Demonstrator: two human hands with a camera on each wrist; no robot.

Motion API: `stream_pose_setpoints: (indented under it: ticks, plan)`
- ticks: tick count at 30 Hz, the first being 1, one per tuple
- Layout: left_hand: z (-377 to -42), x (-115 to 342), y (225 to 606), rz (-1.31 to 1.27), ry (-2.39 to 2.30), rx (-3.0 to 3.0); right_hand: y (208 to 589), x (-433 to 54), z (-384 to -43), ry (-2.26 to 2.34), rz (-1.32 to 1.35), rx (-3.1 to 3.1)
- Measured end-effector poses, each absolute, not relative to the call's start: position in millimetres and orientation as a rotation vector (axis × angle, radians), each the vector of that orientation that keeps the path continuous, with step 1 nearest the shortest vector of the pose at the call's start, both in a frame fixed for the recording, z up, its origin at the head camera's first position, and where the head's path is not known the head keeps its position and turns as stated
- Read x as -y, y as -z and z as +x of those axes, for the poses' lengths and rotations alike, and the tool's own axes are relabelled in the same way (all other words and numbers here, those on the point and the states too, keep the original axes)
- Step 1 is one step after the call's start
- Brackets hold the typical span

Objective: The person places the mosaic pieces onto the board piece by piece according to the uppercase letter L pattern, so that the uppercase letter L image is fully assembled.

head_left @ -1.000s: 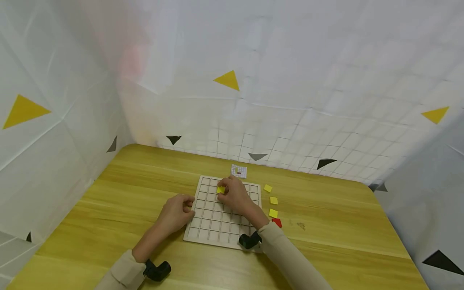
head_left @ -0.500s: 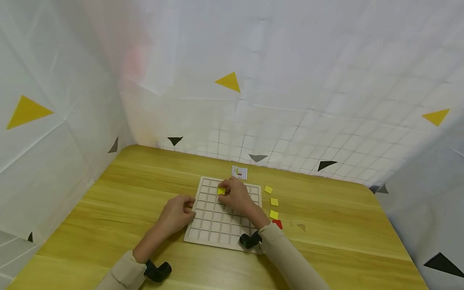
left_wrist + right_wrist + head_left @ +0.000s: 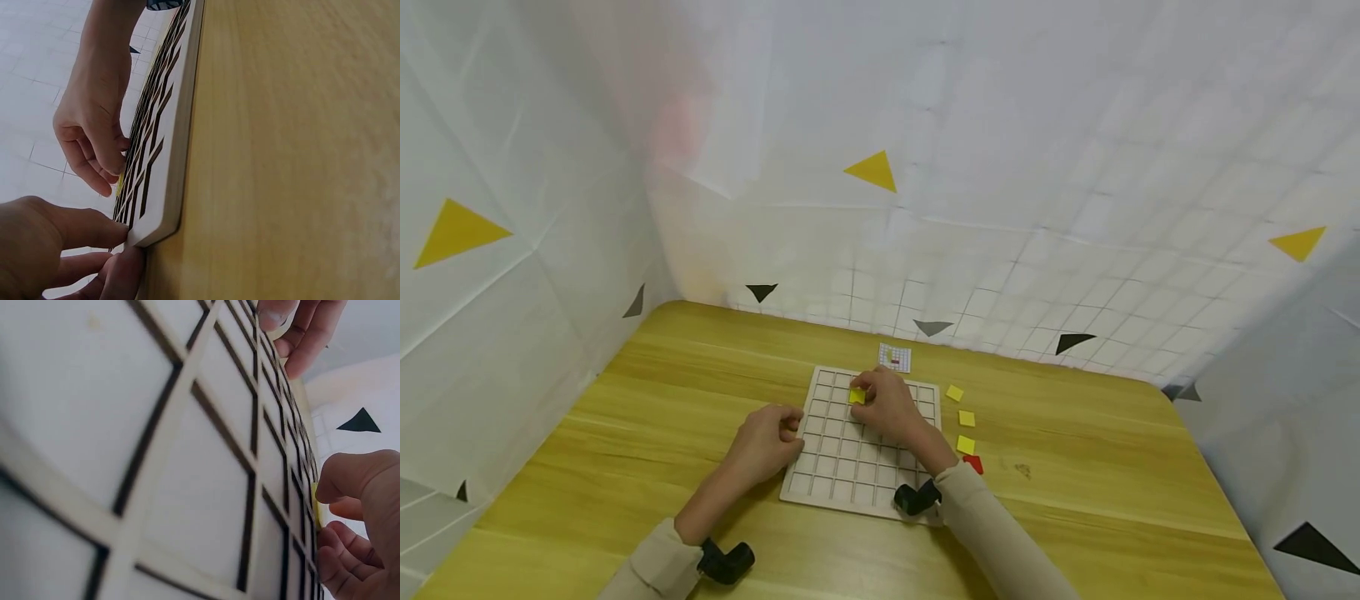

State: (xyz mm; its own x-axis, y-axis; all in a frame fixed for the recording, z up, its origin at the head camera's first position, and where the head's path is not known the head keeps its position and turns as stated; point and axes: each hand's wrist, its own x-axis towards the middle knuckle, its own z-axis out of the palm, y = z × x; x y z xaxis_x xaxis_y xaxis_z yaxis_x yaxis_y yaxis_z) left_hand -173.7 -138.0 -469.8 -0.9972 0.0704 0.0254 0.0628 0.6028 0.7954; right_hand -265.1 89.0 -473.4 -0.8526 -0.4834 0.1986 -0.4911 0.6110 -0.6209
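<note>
The right hand (image 3: 889,408) pinches a yellow square (image 3: 857,397) at the far part of the board (image 3: 844,468); the left hand (image 3: 766,439) grips its left edge. A sloppy release could leave the square crooked, and I'd watch that sleeve (image 3: 1000,529): drawn back, it might knock the red piece (image 3: 974,465) right of the board.

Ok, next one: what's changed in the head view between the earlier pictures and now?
Beyond a slight shift of the whole view, nothing visibly changed; nothing was picked up or released. The right hand stays at the yellow tile on the grid board, the left hand at its left edge. The loose yellow tiles, red tile and card lie as before.
</note>
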Motion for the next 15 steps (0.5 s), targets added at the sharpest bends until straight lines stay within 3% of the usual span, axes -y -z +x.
stream_pose_setpoints:
  ticks: [15]
  plan:
    - [-173,138,470,0.130,-1.386,-2.809,454,-94,-246,-1.116,0.911,2.731]
